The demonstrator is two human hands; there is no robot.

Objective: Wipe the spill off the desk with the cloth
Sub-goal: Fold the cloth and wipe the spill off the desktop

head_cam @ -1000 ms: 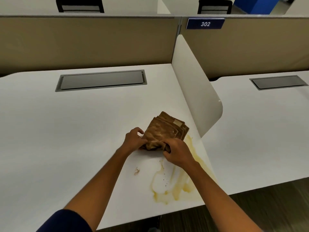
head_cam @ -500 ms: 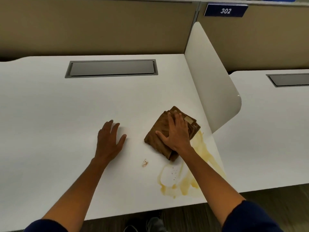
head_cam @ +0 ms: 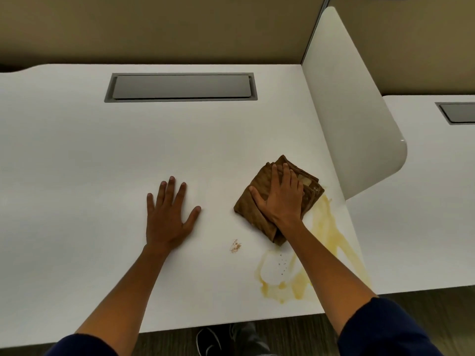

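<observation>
1. Right hand [head_cam: 279, 199]: palm down, fingers spread flat and pointing away from the person, pressing on top of the cloth [head_cam: 253, 201]; nothing is gripped between the fingers. The forearm runs back toward the lower right, ending in a dark blue sleeve [head_cam: 385, 327].
2. Left hand [head_cam: 168, 214]: splayed wide, palm flat on the bare desk [head_cam: 77, 176], empty, well to the left of the cloth.
3. Cloth: brown, folded into a thick pad, lying under the right hand near the desk's right side; its folded layers show at the right edge, beyond the fingers.
4. Spill [head_cam: 303, 276]: yellowish liquid, running from the cloth's right corner along the desk's right edge and pooling near the front edge, partly beneath the right forearm. The cloth touches its upper end only.
5. Crumbs [head_cam: 235, 246]: small brown speckled patch between the two forearms, just left of the pool.
6. Divider panel [head_cam: 352, 111]: white, upright, bounding the desk on the right, near the cloth.
7. Cable hatch [head_cam: 180, 87]: grey, recessed at the desk's rear.
</observation>
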